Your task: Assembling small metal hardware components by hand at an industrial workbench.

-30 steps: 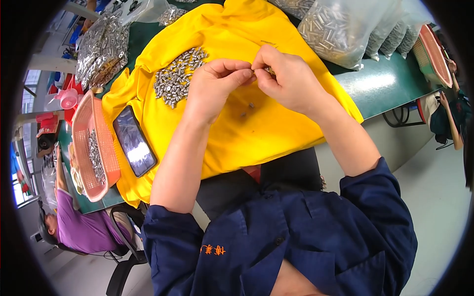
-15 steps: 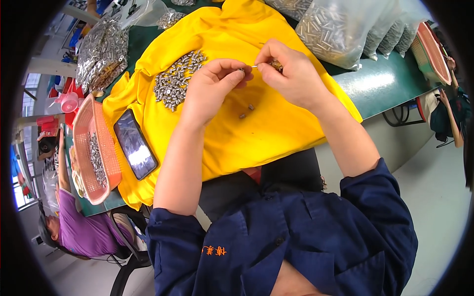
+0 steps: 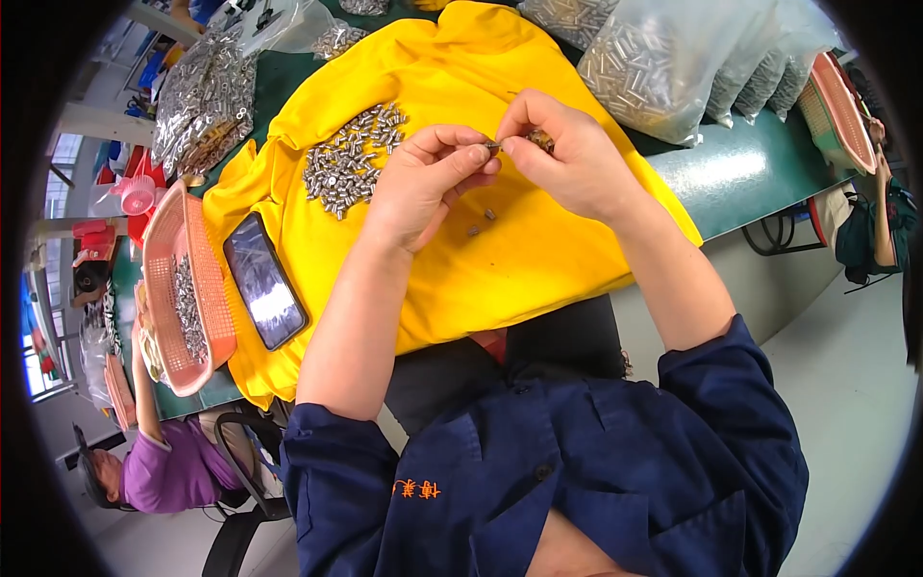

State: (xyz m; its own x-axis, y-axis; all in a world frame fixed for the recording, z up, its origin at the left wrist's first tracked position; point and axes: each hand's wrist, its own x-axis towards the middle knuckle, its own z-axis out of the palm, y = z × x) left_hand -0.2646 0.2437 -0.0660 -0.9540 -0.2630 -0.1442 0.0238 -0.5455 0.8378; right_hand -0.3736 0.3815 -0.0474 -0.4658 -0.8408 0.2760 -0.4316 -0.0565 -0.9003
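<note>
Above the yellow cloth [image 3: 538, 245], my two hands meet at the fingertips. My left hand [image 3: 423, 183] is closed, its thumb and forefinger pinching a small metal cylinder [image 3: 493, 146]. The closed right hand [image 3: 567, 159] presses thumb and forefinger against that piece; the thin metal pin between them is mostly hidden. Small brass-coloured pieces [image 3: 542, 141] show under its curled fingers. Left of my left hand lies a pile of small silver metal cylinders [image 3: 346, 163]. Two loose metal cylinders [image 3: 489, 214] rest on the cloth below my hands.
A phone [image 3: 264, 284] lies on the cloth's left side, beside a pink basket [image 3: 213, 288] holding metal parts. Clear bags of metal pieces [image 3: 639, 72] stand back right, with another bag of parts [image 3: 202, 106] back left. Someone in purple [image 3: 183, 471] sits at left.
My hands have come closer together, and the pin that showed between them is now mostly covered. At left, the person in purple has drawn their arm lower.
</note>
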